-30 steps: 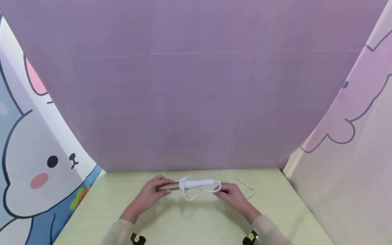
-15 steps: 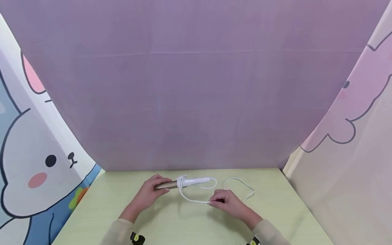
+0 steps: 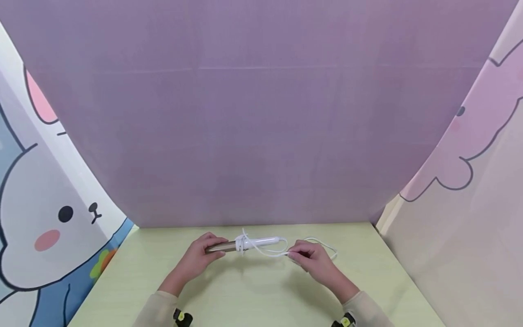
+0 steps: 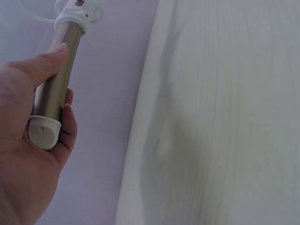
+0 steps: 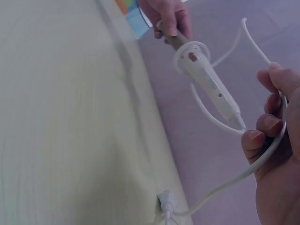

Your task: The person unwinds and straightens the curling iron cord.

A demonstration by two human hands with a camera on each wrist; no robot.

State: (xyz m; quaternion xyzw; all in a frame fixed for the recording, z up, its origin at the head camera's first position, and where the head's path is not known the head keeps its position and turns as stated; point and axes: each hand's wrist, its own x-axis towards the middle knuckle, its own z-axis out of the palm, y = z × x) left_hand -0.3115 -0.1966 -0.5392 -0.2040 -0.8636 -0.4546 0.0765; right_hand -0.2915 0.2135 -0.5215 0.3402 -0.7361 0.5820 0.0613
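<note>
Wand (image 3: pixel 263 241) raised over table (image 3: pixel 245 299), betw both hands. L hand (image 3: pixel 199 256) wrapped firmly round barrel (image 4: pixel 54 89). R hand (image 3: pixel 314 261) off wand's handle end, thumb + index pinching cord (image 5: pixel 238 179), other fingers curled; cord looped round wand's middle. Plug (image 5: pixel 167 201) below wand. Technique, prob: L steady, R small arcs abt wand, light tension, no kinks; mind slack w/ plug.

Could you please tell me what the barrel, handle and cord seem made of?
Barrel: probably metal, satin gold-brown, judging by its soft lengthwise sheen.
Handle: likely hard plastic, glossy white, with bright highlights.
Cord: perhaps plastic or rubber sheathing, smooth white, bending in loose curves.
</note>
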